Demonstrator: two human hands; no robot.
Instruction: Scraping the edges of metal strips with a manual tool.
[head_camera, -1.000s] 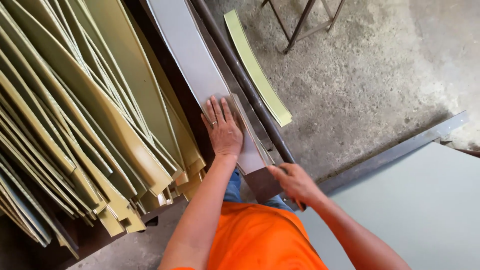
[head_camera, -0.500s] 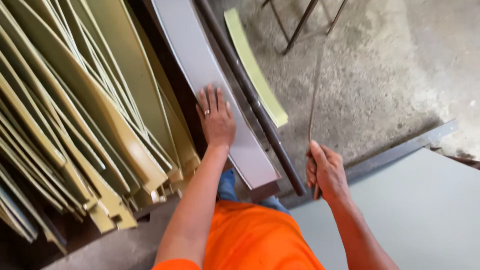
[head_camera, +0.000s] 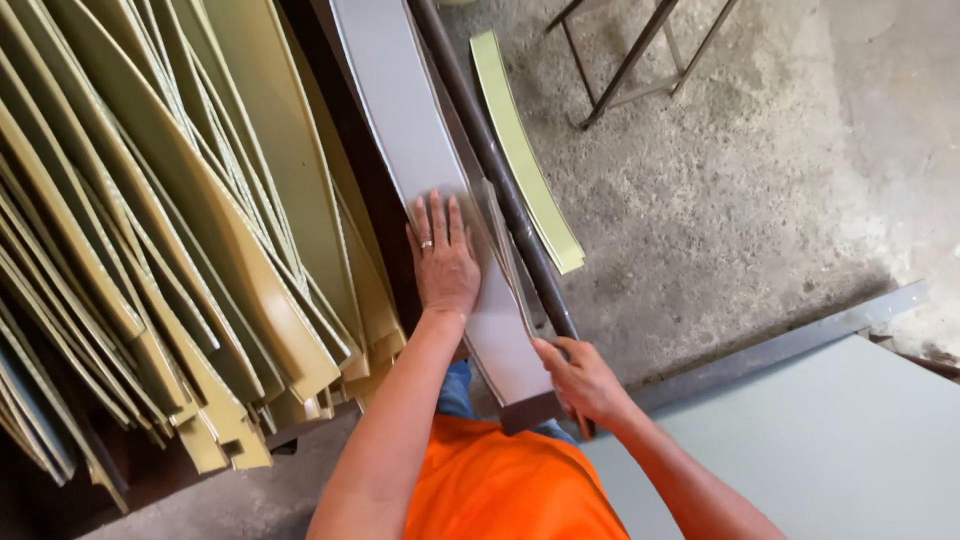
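Sheet (head_camera: 400, 110) lies flat under our spread left hand (head_camera: 443, 262), our right hand (head_camera: 583, 380) grips the bar (head_camera: 500, 180) at its near end, one strip (head_camera: 525, 165) already on the floor (head_camera: 720, 190).

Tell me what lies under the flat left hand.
The left hand presses flat on a long grey sheet. Whatever lies beneath that sheet is covered, except a dark edge at its near end.

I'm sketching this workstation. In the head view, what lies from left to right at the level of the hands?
Stacked yellowish strips → left hand flat on the grey sheet → dark metal bar → right hand → concrete floor.
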